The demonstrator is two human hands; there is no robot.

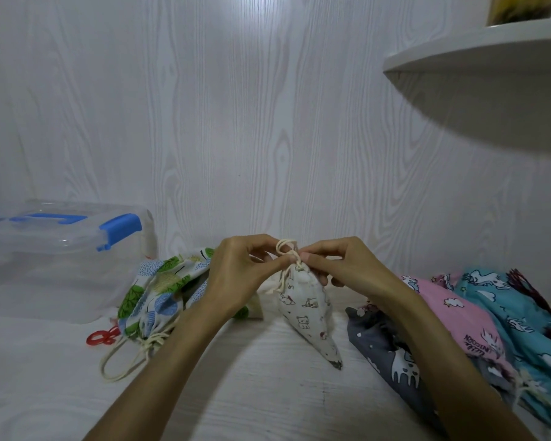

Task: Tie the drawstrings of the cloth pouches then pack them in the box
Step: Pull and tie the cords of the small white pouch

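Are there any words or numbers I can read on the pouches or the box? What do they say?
"UNICORN", upside down, on the pink pouch.
A smaller word just below it on that pouch: too blurred to read.
Clear box: no readable text.
Other pouches: pictures only.

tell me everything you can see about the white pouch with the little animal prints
The white pouch looks like soft cotton, printed with small dark animal figures. Its neck is gathered shut at the top and its body tapers to a point that reaches the table, tilted toward the camera. A cream drawstring loops above the neck. The left hand and right hand pinch the cord at the neck, as in tying.
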